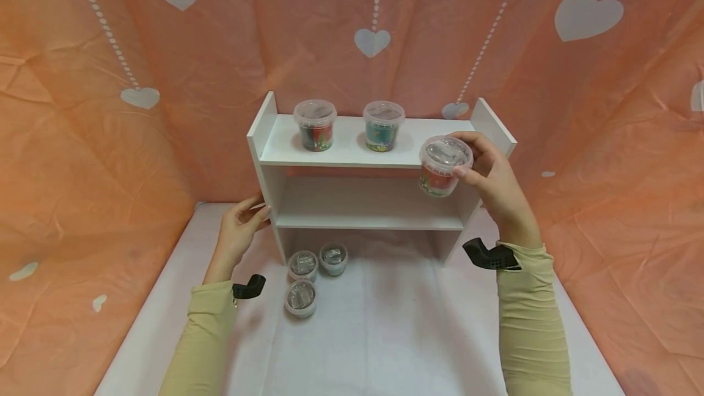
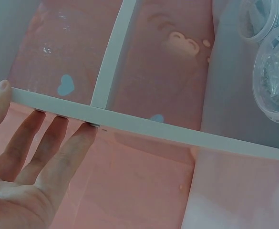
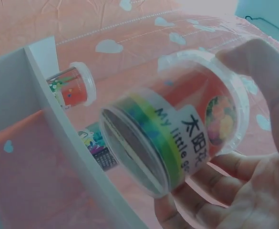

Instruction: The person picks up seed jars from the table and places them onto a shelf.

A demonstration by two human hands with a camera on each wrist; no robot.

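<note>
My right hand grips a small lidded plastic tub with a red label, thumb and fingers around its rim. It is held tilted in front of the right part of the white shelf unit's top board. In the right wrist view the tub shows a flower picture and the words "My little". My left hand touches the left side panel of the shelf unit. The left wrist view shows its fingers fairly straight against the panel, thumb at the panel's edge.
On the top board stand a tub with a red and dark label and one with a teal label. Three more lidded tubs cluster on the white cloth by the lower left. An orange heart-patterned curtain hangs behind.
</note>
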